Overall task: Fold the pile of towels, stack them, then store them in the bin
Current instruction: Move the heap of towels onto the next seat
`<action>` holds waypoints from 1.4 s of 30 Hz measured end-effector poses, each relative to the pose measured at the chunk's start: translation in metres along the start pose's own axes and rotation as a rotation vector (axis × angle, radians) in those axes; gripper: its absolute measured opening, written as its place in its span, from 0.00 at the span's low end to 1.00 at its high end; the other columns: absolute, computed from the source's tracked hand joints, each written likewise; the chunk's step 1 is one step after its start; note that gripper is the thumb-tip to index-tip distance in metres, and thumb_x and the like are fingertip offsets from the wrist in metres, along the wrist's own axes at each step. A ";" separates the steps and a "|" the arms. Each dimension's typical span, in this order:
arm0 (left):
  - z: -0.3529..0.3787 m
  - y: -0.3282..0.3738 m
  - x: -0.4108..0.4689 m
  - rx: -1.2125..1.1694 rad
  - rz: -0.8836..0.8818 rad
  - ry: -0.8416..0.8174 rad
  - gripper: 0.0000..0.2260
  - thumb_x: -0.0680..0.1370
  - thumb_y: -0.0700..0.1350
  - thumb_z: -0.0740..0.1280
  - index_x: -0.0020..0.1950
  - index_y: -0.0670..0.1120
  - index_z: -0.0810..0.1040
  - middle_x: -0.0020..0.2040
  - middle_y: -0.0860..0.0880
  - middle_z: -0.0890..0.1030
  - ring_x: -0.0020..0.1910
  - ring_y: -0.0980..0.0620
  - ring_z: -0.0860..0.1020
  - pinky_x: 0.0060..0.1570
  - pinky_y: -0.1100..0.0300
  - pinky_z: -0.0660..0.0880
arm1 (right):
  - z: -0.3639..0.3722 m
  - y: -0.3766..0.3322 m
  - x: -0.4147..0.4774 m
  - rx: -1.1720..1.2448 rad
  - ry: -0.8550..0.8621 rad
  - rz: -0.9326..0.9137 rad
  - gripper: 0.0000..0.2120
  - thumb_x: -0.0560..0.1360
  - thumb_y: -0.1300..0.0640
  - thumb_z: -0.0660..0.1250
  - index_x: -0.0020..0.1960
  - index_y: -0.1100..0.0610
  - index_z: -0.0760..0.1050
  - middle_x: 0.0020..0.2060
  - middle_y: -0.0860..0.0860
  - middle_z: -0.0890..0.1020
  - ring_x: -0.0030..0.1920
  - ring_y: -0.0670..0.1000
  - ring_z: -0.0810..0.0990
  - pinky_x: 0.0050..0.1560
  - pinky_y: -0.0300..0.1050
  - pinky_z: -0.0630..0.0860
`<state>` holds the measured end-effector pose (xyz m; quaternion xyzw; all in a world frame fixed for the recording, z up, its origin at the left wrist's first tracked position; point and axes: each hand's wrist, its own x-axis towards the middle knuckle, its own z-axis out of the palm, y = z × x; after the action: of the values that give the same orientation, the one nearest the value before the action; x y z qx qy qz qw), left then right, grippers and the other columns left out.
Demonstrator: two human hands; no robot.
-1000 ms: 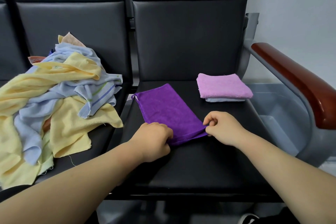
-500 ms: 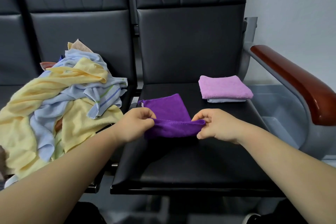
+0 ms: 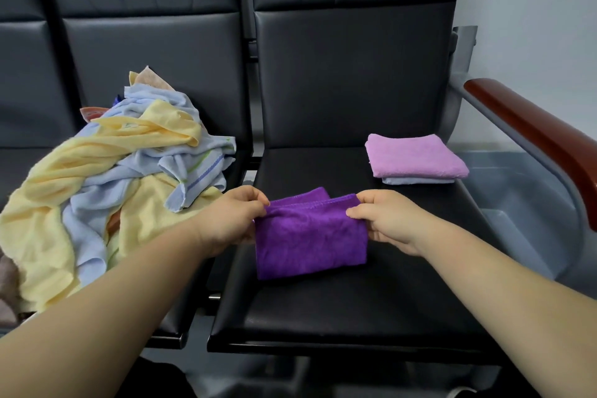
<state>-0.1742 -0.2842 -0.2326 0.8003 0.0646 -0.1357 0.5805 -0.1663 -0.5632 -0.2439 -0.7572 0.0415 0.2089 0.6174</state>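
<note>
**Two hands pinch a half-folded purple towel on a black seat**

My left hand point(image 3: 229, 220) and right hand point(image 3: 384, 220) each pinch an upper corner of a purple towel point(image 3: 310, 236) between thumb and curled fingers. The towel is doubled over, and its lower part rests on the black seat point(image 3: 339, 307) straight in front of me.

It looks light, soft and limp, so I expect it to sag wherever nothing supports it. I judge the corners and the folded edge the best places to hold. The plush cloth should not slip.

- **In my hands:** one purple towel.
- **Far right of the seat:** two folded towels stacked, a pink towel point(image 3: 415, 155) on a pale blue towel point(image 3: 416, 180).
- **Next seat to my left:** one loose pile point(image 3: 113, 178) of yellow and pale blue cloths, too tangled to count.
- **Just past the seat on the right:** one grey bin point(image 3: 517, 203), below a reddish-brown armrest point(image 3: 533, 129).
</note>
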 end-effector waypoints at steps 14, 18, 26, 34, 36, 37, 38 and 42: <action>-0.012 -0.043 0.071 0.435 0.108 0.407 0.03 0.81 0.47 0.65 0.54 0.50 0.74 0.43 0.50 0.82 0.44 0.49 0.81 0.45 0.54 0.77 | 0.038 0.002 0.087 -0.448 0.446 -0.201 0.07 0.79 0.52 0.73 0.53 0.49 0.75 0.42 0.46 0.83 0.46 0.48 0.82 0.46 0.48 0.78; -0.008 -0.052 0.079 0.557 0.098 0.459 0.08 0.82 0.53 0.63 0.53 0.49 0.71 0.45 0.49 0.80 0.48 0.46 0.80 0.47 0.52 0.74 | 0.042 0.005 0.095 -0.551 0.457 -0.148 0.08 0.81 0.48 0.70 0.56 0.49 0.75 0.45 0.44 0.83 0.49 0.47 0.80 0.45 0.45 0.73; -0.009 -0.041 0.071 0.753 -0.154 0.248 0.17 0.77 0.58 0.67 0.45 0.44 0.73 0.39 0.49 0.78 0.37 0.52 0.76 0.31 0.58 0.67 | 0.041 0.006 0.100 -0.988 0.343 0.087 0.22 0.77 0.34 0.65 0.51 0.53 0.77 0.49 0.53 0.80 0.48 0.56 0.81 0.37 0.45 0.71; 0.014 -0.039 0.069 0.319 -0.076 0.339 0.07 0.79 0.48 0.66 0.44 0.45 0.74 0.43 0.47 0.80 0.43 0.48 0.79 0.41 0.56 0.75 | 0.041 -0.006 0.072 -0.643 0.345 -0.068 0.09 0.85 0.49 0.61 0.50 0.54 0.70 0.44 0.50 0.77 0.39 0.48 0.74 0.35 0.45 0.67; 0.022 -0.028 0.066 0.106 -0.006 0.398 0.08 0.80 0.48 0.65 0.45 0.45 0.71 0.42 0.48 0.78 0.42 0.48 0.77 0.42 0.54 0.75 | 0.034 -0.010 0.064 -0.536 0.390 -0.129 0.09 0.86 0.49 0.59 0.55 0.54 0.69 0.45 0.51 0.78 0.39 0.48 0.75 0.35 0.45 0.69; 0.026 -0.020 0.064 0.065 0.032 0.423 0.09 0.82 0.48 0.64 0.46 0.45 0.70 0.41 0.48 0.76 0.40 0.49 0.74 0.39 0.54 0.71 | 0.031 -0.013 0.060 -0.501 0.415 -0.159 0.09 0.86 0.49 0.59 0.56 0.54 0.69 0.45 0.51 0.78 0.40 0.48 0.76 0.36 0.46 0.70; 0.032 -0.010 0.063 0.057 0.073 0.446 0.09 0.82 0.48 0.64 0.46 0.44 0.70 0.40 0.48 0.75 0.39 0.50 0.73 0.37 0.55 0.69 | 0.025 -0.017 0.056 -0.474 0.447 -0.185 0.08 0.86 0.49 0.59 0.57 0.54 0.69 0.45 0.50 0.78 0.41 0.48 0.77 0.37 0.45 0.71; 0.061 0.033 0.074 0.060 0.224 0.479 0.09 0.84 0.48 0.62 0.50 0.43 0.70 0.40 0.51 0.74 0.38 0.53 0.71 0.35 0.59 0.66 | -0.015 -0.033 0.046 -0.458 0.568 -0.261 0.07 0.86 0.49 0.59 0.59 0.52 0.67 0.47 0.49 0.78 0.43 0.45 0.77 0.35 0.42 0.70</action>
<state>-0.1038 -0.3567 -0.2413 0.8285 0.1073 0.1208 0.5361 -0.1097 -0.5609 -0.2279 -0.9022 0.0662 -0.0856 0.4176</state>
